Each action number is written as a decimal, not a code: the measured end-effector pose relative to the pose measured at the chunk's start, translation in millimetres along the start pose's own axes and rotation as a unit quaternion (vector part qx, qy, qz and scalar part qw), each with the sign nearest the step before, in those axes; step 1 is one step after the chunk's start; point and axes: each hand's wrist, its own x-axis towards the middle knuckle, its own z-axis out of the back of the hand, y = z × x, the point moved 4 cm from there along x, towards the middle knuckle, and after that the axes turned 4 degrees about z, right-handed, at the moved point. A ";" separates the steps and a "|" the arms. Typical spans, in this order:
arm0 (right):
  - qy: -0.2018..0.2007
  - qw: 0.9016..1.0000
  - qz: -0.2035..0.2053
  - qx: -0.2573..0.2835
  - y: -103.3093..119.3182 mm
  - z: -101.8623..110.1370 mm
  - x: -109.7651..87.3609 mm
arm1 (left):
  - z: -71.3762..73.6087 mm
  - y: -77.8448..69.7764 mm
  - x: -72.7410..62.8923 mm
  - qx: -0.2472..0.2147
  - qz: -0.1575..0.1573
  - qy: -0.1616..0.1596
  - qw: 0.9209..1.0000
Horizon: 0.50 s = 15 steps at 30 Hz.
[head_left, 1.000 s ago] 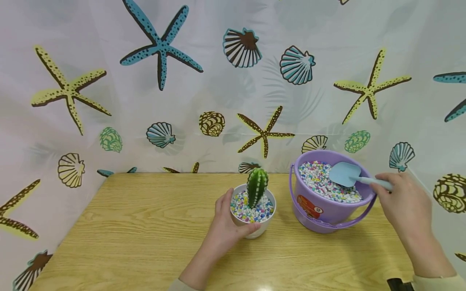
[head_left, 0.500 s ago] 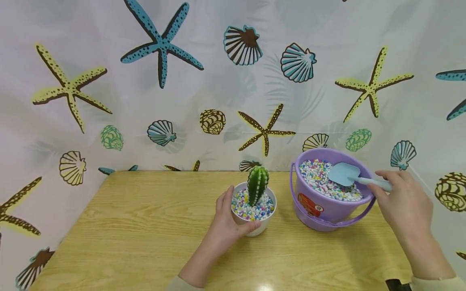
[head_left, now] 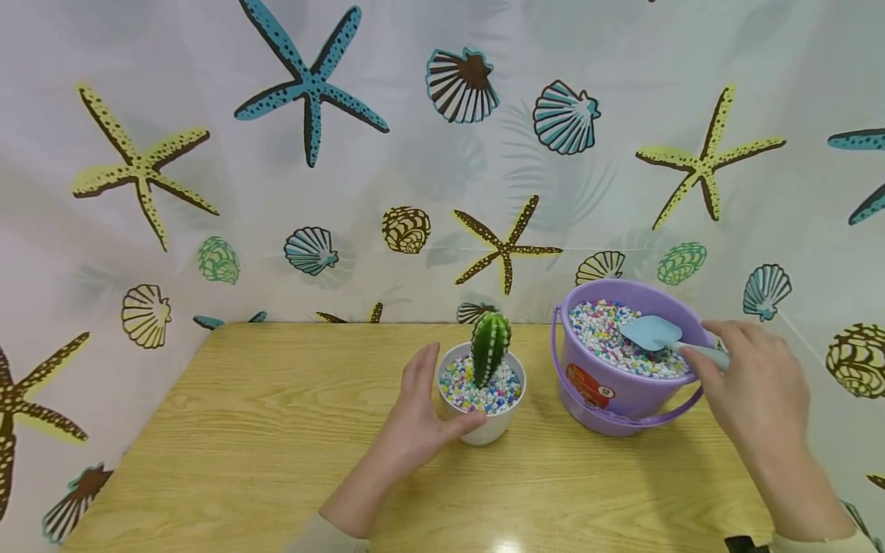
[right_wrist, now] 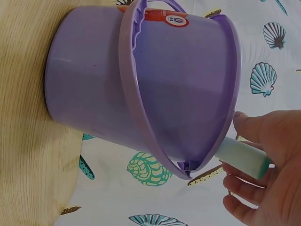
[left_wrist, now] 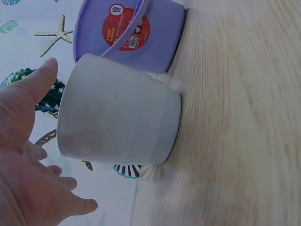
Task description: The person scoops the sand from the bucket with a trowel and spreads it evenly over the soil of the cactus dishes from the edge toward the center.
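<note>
A white pot (head_left: 487,426) filled with multicoloured pebbles holds a green cactus (head_left: 491,349) and stands on the table. My left hand (head_left: 418,426) is at its left side, fingers spread; the left wrist view shows the palm (left_wrist: 28,179) apart from the pot wall (left_wrist: 117,113). To the right, a purple bucket (head_left: 588,403) holds more pebbles (head_left: 598,330). A light blue toy shovel (head_left: 652,332) lies with its blade on them. My right hand (head_left: 757,392) holds its handle (right_wrist: 242,157) over the bucket's right rim, fingers loosely curled around it.
The bucket's handle (head_left: 664,421) hangs down at its front. A wood-grain table (head_left: 276,430) carries everything. Behind it hangs a white cloth (head_left: 387,161) printed with starfish and shells.
My left hand has loosened from the pot, its fingers and thumb drawing back leftward. My right hand and the shovel have shifted slightly left. Pot and bucket stay in place.
</note>
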 end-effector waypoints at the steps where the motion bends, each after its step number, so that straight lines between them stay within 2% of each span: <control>1: -0.003 1.000 0.002 0.000 1.5 -0.1 -0.7 | 1.5 -0.2 -0.3 0.009 -0.004 0.000 1.000; 10: -0.065 0.995 0.071 0.008 23.5 0.8 -9.8 | 12.2 0.0 -3.6 0.109 -0.027 -0.010 0.994; 15: -0.106 0.988 0.115 0.018 39.2 3.4 -16.1 | 16.1 -2.3 -6.4 0.166 -0.052 -0.020 0.984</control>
